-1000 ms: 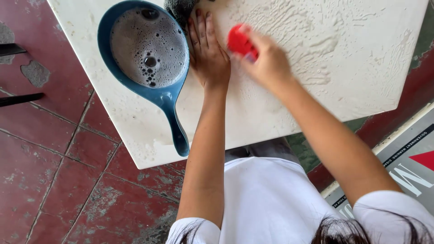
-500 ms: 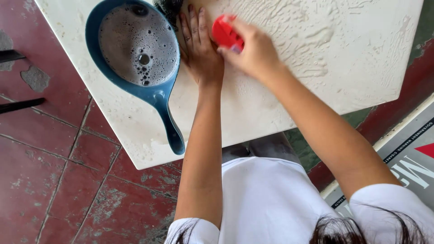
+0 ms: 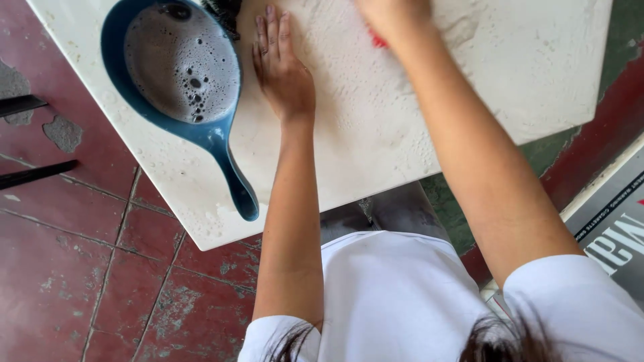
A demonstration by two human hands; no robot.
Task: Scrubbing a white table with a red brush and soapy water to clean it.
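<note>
Red scrubber (image 3: 379, 41) sits far on the soapy white worktop (image 3: 510, 87), mostly hidden under right hand (image 3: 392, 17), which grips it. Blue ladle (image 3: 176, 74) of sudsy water lies left. Left hand (image 3: 282, 67) rests flat, fingers released, beside the ladle.

Our right hand (image 3: 392, 17) has slid toward 12 o'clock across the soapy table (image 3: 469, 100) and now sits at the picture's top edge, where only a sliver of the red scrubber (image 3: 379, 41) shows beneath it. Our left hand (image 3: 282, 64) and the blue pan (image 3: 178, 64) sit closer to the 12 o'clock edge of the view.
</note>
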